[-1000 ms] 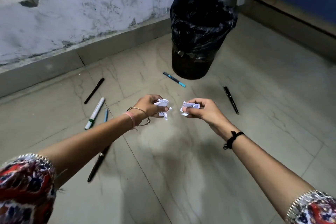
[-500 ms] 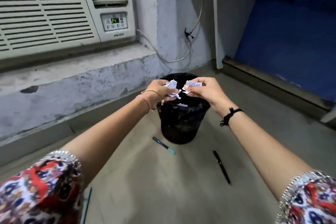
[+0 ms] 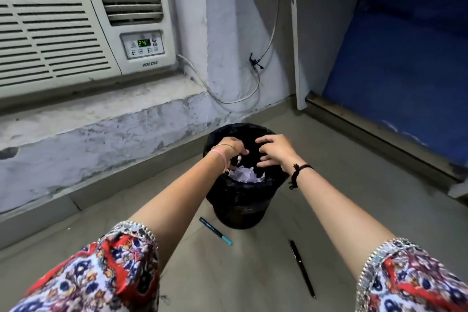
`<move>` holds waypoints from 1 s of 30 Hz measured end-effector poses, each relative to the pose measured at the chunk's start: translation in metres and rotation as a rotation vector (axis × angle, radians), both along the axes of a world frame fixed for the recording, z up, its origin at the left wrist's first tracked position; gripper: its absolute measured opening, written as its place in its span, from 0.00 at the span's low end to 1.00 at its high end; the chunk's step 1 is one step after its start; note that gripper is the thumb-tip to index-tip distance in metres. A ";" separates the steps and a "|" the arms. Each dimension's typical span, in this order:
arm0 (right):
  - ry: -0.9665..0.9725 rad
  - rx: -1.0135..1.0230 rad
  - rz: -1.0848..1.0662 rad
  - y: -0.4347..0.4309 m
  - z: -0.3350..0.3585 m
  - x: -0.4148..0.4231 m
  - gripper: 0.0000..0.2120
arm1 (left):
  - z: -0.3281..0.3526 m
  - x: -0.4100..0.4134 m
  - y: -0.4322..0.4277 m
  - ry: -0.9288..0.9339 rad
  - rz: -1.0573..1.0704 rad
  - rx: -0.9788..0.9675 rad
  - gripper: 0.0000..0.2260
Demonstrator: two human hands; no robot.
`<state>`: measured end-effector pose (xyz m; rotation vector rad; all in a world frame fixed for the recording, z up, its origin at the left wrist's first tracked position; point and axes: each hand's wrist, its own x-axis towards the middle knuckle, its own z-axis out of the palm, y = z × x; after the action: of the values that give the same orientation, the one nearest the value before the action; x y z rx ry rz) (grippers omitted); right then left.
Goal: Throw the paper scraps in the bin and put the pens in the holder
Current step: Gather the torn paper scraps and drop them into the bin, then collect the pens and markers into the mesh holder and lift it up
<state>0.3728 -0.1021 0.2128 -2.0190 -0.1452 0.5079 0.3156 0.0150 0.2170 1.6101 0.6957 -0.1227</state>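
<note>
A black bin (image 3: 240, 200) lined with a black bag stands on the floor near the wall. White crumpled paper scraps (image 3: 244, 175) lie inside it. My left hand (image 3: 231, 150) hovers over the bin's left rim, fingers curled downward with nothing in them. My right hand (image 3: 274, 151) is over the opening beside it, fingers spread and empty. A blue-tipped dark pen (image 3: 215, 231) lies on the floor just in front of the bin. A black pen (image 3: 302, 268) lies to the right of it. No pen holder is in view.
A window air conditioner (image 3: 76, 23) sits on a ledge at upper left, with a cable (image 3: 235, 101) hanging down the wall behind the bin. A blue panel (image 3: 405, 71) with a raised sill stands at right. Grey tiled floor (image 3: 253, 286) extends toward me.
Both hands carried crumpled scraps up from the floor to above the bin, then let go of them. The scraps now lie in the bin and both hands are empty.
</note>
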 end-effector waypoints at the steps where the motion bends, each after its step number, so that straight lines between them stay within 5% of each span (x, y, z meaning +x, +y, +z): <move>1: 0.007 0.018 -0.005 -0.001 0.005 0.001 0.12 | 0.004 0.001 0.001 0.001 0.010 -0.008 0.15; 4: 0.003 0.006 0.014 -0.003 0.028 -0.002 0.13 | 0.027 -0.003 0.001 0.025 0.061 -0.031 0.06; 10: 0.024 0.012 0.014 -0.008 0.133 -0.029 0.08 | 0.132 -0.026 -0.010 0.035 0.075 0.001 0.10; 24: -0.127 0.004 -0.004 -0.070 0.492 -0.031 0.07 | 0.474 -0.041 -0.042 -0.121 -0.124 0.161 0.08; 30: -0.318 -0.159 -0.074 -0.137 0.537 0.021 0.10 | 0.529 0.012 -0.090 -0.164 -0.120 0.274 0.07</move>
<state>0.3937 -0.2386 0.7498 -2.2425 -0.2284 0.1518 0.3275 -0.0747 0.7455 1.9011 0.5037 0.0190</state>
